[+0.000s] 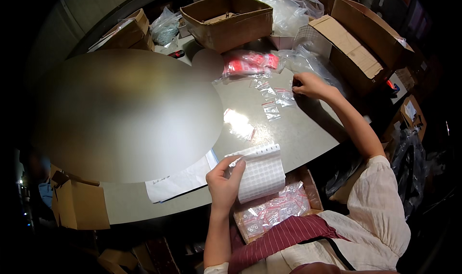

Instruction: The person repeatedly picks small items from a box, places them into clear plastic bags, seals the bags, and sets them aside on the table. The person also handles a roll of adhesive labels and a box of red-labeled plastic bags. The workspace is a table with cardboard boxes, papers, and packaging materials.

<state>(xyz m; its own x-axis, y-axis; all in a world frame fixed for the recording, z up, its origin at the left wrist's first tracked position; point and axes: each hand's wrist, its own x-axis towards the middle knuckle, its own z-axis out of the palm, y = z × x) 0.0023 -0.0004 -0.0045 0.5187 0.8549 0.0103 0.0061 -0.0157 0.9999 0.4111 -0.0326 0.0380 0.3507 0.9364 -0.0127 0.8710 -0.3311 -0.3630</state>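
Note:
My left hand point(225, 181) pinches a white sheet of small round stickers point(262, 175) by its left edge. The sheet curves over the table's front edge, above an open carton point(315, 197) of small clear bags with ring-shaped pieces inside. Farther off on the right, my right hand point(310, 86) is closed, its fingertips down at the tabletop beside several small zip bags point(285, 97). What those fingertips hold, if anything, is too small to make out. More little bags point(239, 124) lie in a bright glare nearer the middle.
Clear bags with red-printed contents point(248, 64) lie at the back of the grey table point(315, 129). Behind them stands an open cardboard box point(226, 23), with a larger carton point(370, 38) to the right. Papers point(178, 180) lie at the front left. A big blurred patch hides the table's left.

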